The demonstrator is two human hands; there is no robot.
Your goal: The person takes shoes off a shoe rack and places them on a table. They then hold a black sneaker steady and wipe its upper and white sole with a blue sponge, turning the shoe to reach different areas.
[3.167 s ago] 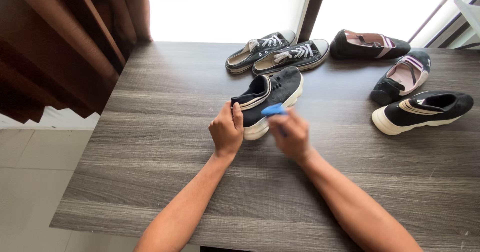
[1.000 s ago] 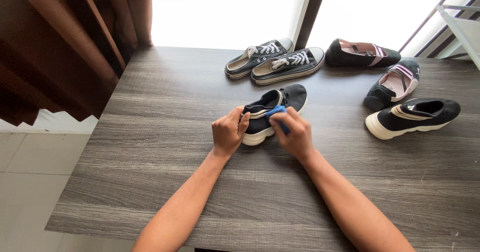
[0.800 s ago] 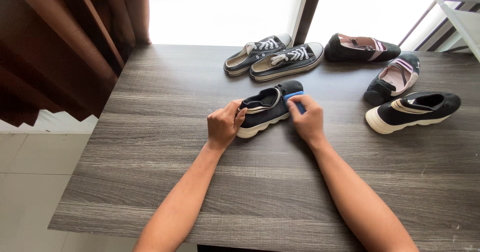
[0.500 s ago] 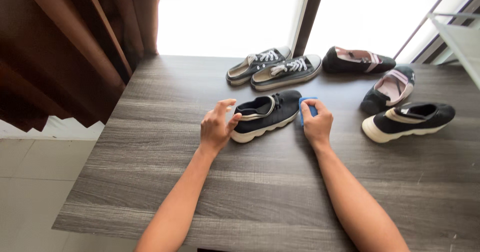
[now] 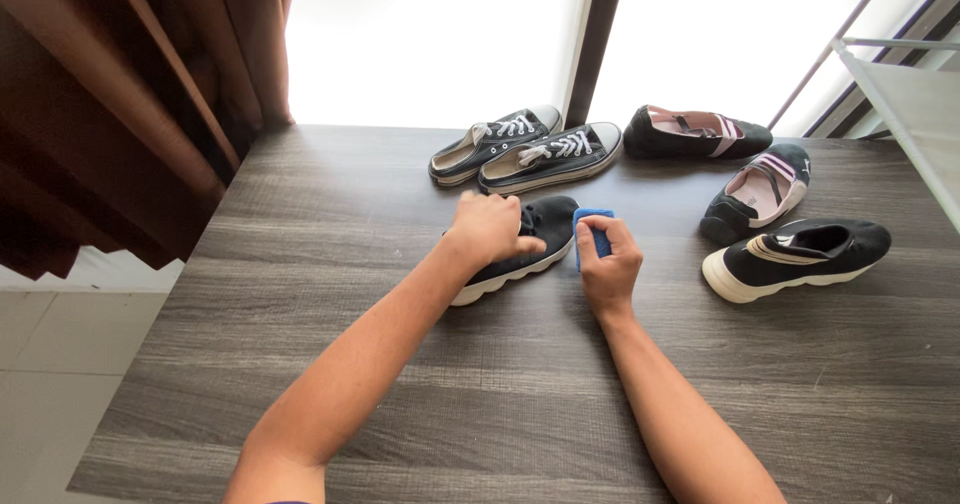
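A black slip-on shoe with a white sole (image 5: 528,249) lies on the dark wood-grain table (image 5: 300,294), toe toward the far right. My left hand (image 5: 488,228) rests on top of it, fingers curled over its opening. My right hand (image 5: 606,264) grips a small blue sponge (image 5: 592,226) and presses it against the shoe's toe end.
A pair of black lace-up sneakers (image 5: 528,151) sits at the table's far edge. Two black flats with pink lining (image 5: 700,134) (image 5: 758,190) lie to the right, and the matching black slip-on (image 5: 800,256) near them. Brown curtains (image 5: 130,94) hang left; a white rack (image 5: 910,94) stands at the right.
The shoe has been turned and pushed farther away from me. My right hand with the sponge moved from the shoe's side to its toe; my left hand shifted onto its top.
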